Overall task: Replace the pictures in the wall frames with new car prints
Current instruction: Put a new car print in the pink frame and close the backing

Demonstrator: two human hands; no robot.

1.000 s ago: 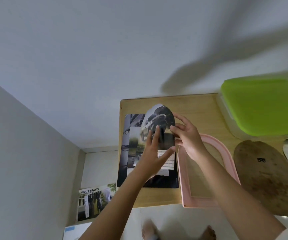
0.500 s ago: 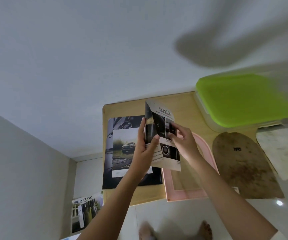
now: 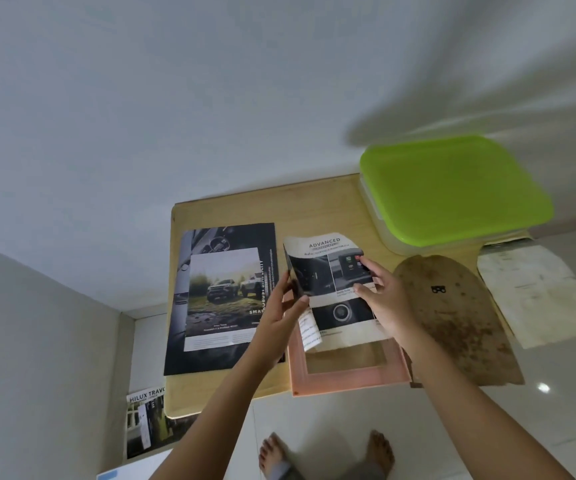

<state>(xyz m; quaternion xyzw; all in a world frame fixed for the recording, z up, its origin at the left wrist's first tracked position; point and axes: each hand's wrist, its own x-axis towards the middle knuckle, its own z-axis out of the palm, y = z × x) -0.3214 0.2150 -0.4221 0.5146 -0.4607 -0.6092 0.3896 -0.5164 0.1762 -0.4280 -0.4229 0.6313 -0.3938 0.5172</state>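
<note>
left hand (image 3: 276,323) pinches car print (image 3: 331,282) | right hand (image 3: 388,306) apparently grips opposite edge | risk: curled paper creases, seats crooked in pink frame (image 3: 348,381)

Both hands hold 1 cut print (image 3: 328,282) with an arched top, "ADVANCED" printed near its top edge. The left hand (image 3: 279,317) pinches its left edge and the right hand (image 3: 388,306) grips its right side, thumb and index finger on the printed face. The print's lower left corner curls. The print sits over the upper part of a pink frame (image 3: 348,377) that lies flat on a wooden table (image 3: 314,209); contact between them is unclear. An open car brochure (image 3: 224,296) lies left of the frame. A brown arched backing board (image 3: 452,323) lies right of it, with a stained white sheet (image 3: 539,296) further right. A green-lidded box (image 3: 452,188) sits at the back right. Another brochure (image 3: 144,420) is on the floor, and 2 bare feet (image 3: 380,448) show at the bottom.
</note>
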